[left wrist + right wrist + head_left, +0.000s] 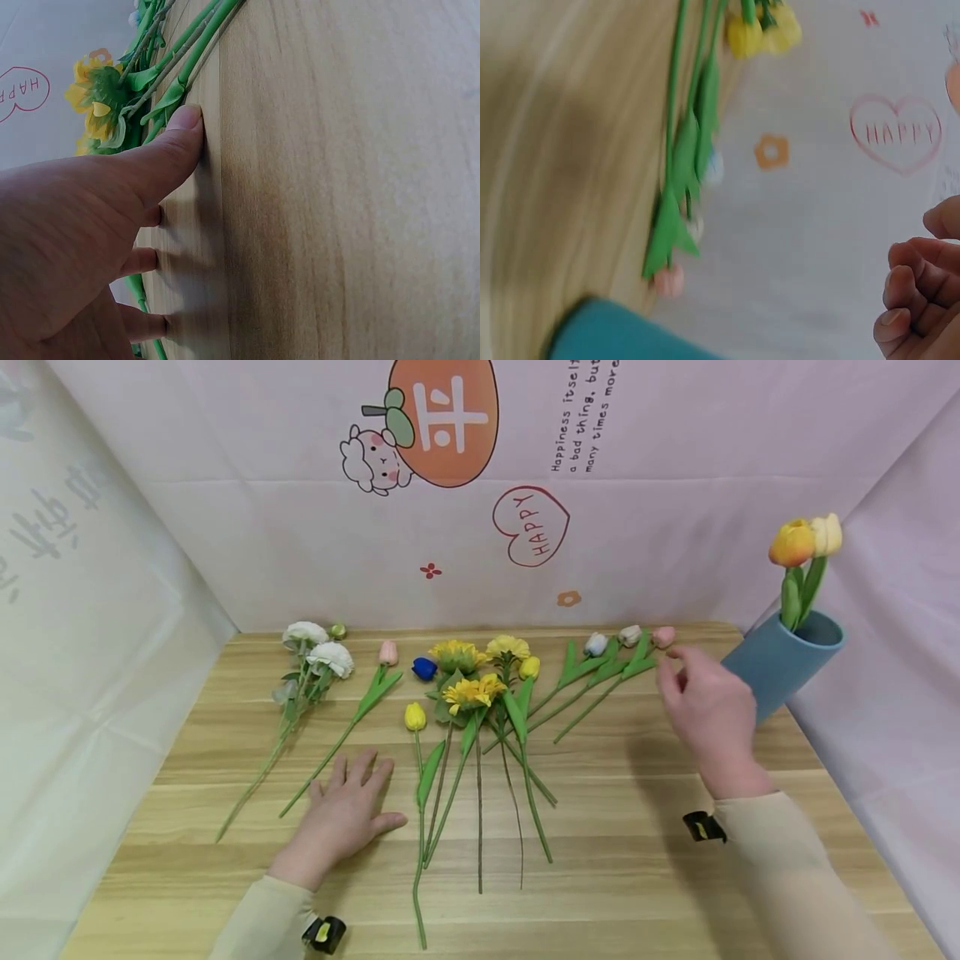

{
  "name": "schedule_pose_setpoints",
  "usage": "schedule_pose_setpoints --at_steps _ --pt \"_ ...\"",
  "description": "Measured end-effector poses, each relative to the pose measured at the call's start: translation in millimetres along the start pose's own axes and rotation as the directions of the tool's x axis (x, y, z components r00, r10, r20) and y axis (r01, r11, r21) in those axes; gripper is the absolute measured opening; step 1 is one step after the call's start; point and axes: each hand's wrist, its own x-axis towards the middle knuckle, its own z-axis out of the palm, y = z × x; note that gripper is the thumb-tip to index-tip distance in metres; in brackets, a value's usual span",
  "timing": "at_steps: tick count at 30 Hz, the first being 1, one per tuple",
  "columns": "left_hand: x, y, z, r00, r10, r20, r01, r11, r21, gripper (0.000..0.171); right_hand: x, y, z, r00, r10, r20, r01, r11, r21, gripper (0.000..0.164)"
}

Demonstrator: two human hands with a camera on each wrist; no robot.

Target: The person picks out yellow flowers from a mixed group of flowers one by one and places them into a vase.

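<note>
My left hand (341, 818) rests on the wooden tabletop with its fingers spread. Its thumb points toward the stem of a yellow tulip (415, 717), and nothing is in its grasp. In the left wrist view the fingertips (144, 324) touch the wood. Raised above the table at the right, my right hand (712, 718) has loosely bent fingers and holds nothing. It hovers between a pink tulip (663, 637) and a blue vase (780, 664), partly covering the vase. An orange-yellow tulip (791, 543) and a cream tulip (827, 535) stand in the vase.
White flowers (331, 658) and another pink tulip (387, 652) lie at the left. Mid-table are a blue tulip (423, 669) and several yellow flowers (468, 693) with crossing stems. A pale blue tulip (596, 644) and a whitish tulip (629, 636) lie near the back cloth (300, 552).
</note>
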Motion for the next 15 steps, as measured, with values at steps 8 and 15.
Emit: schedule_pose_setpoints --at_steps 8,15 --pt "-0.2 0.2 0.1 1.000 0.006 -0.005 -0.006 1.000 -0.001 0.080 -18 -28 30 0.978 -0.081 0.191 0.077 0.997 0.028 0.018" --pt "-0.9 0.9 -0.5 1.000 0.013 -0.021 -0.013 1.000 0.002 0.080 -38 -48 58 0.934 -0.149 0.325 0.134 0.989 0.069 0.012"
